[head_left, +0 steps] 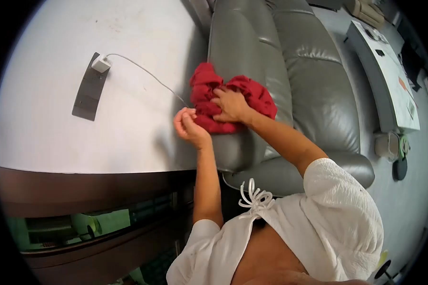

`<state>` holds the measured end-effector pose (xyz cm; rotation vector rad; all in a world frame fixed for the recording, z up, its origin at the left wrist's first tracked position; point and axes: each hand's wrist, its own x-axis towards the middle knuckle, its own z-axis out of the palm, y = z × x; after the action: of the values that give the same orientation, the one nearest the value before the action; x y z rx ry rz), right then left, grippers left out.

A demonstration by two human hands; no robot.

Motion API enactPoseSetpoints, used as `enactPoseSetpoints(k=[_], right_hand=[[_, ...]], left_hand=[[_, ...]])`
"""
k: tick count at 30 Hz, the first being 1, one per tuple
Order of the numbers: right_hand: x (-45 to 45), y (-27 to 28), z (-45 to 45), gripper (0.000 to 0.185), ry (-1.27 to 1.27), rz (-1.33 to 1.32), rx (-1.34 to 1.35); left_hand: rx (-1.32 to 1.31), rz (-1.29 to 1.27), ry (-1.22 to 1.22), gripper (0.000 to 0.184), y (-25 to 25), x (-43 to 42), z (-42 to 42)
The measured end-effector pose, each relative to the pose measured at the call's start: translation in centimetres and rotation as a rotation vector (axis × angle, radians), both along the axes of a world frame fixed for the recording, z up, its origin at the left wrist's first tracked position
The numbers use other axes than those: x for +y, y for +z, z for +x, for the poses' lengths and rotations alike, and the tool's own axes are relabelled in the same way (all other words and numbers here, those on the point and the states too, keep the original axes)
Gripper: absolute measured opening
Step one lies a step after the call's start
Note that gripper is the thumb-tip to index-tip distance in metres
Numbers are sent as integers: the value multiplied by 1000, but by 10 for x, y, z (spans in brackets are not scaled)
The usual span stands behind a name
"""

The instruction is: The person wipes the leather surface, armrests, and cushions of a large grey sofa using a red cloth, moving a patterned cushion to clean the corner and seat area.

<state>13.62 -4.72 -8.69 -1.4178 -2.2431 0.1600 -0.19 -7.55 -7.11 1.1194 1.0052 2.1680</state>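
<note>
A bundle of red cloth (257, 92) lies rumpled on the top of the grey sofa back, against the white wall. My right hand (230, 105) rests on it with fingers spread, pressing into the folds. At the cloth's left edge my left hand (190, 126) is raised, palm turned up and fingers curled together. A thin white cable (145, 71) runs from a white plug adapter (101, 63) to the fingertips of that hand, which look pinched on it. Whatever is at the cable's far end is hidden by the hand and the cloth.
The adapter sits in a dark wall socket plate (86, 95). The grey leather sofa (314, 80) stretches away from me. To the right stand a long white table (390, 76) and a small bin (386, 145). A brown ledge (95, 190) lies at the lower left.
</note>
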Motion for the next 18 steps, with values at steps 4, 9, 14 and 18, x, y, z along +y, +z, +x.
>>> enactPoseSetpoints(k=[4, 9, 14, 18], right_hand=[[-101, -3, -6, 49, 137, 1, 175], [-195, -31, 6, 59, 132, -29, 270], [-203, -78, 49, 50, 58, -69, 385], [-140, -100, 90, 50, -219, -82, 674]], left_hand=[[198, -198, -44, 13, 21, -11, -28], [722, -359, -323, 25, 32, 24, 4], [1175, -294, -328, 40, -9, 88, 37], [1533, -316, -16, 46, -44, 100, 50]])
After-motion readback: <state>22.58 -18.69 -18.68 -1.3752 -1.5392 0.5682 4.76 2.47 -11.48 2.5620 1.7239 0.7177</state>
